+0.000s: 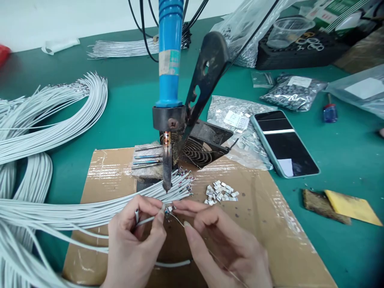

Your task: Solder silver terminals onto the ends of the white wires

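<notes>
My left hand (135, 244) pinches the end of a white wire (145, 221) between thumb and fingers. My right hand (223, 244) pinches a tiny metal connector (170, 209) against that wire end, and a thin strand of solder wire (210, 253) runs back under its fingers. Both hands meet just below the tip of a blue-handled soldering iron (167, 176), which is clamped upright in a black stand (207, 72). A small heap of metal connectors (221, 192) lies on the cardboard sheet (270, 224) to the right of the fingertips.
Bundles of white wires (45, 124) curve over the green table on the left and cross the cardboard. A phone (283, 142), bags of small parts (292, 92), a black tray with a plastic cup (288, 30), a small screwdriver (330, 113) and a yellow sponge (352, 206) lie right.
</notes>
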Demonstrator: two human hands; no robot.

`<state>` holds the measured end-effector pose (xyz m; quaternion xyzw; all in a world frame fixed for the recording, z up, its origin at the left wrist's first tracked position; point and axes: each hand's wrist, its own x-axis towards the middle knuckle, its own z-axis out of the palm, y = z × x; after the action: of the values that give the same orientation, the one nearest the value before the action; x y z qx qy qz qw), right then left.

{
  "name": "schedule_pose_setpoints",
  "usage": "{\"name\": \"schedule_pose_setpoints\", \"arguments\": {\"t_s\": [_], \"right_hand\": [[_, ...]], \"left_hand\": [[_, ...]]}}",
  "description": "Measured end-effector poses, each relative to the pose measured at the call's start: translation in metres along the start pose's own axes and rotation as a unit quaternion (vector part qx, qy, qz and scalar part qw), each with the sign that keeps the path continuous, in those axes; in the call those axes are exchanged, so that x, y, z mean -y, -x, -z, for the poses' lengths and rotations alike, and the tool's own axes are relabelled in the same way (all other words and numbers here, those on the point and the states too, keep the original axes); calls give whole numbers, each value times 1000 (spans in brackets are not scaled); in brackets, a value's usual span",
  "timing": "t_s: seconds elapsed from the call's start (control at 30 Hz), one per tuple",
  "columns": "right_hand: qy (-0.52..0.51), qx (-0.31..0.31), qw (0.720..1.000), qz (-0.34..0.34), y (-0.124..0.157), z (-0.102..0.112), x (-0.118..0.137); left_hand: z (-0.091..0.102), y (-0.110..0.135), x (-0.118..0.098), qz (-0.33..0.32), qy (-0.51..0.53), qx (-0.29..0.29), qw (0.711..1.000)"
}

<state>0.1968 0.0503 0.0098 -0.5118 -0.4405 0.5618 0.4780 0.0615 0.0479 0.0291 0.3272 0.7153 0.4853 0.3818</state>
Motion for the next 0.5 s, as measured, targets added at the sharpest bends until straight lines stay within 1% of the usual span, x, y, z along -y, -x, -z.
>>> {"name": "schedule_pose_setpoints", "arguments": {"t_s": [0.23, 0.5], "right_hand": [[16, -4, 1000, 18, -4, -1, 2], [20, -3, 999, 44, -6, -2, 0]], "left_hand": [[-5, 4, 3, -38, 17, -20, 999], [-7, 6, 5, -86, -13, -38, 996]]}}
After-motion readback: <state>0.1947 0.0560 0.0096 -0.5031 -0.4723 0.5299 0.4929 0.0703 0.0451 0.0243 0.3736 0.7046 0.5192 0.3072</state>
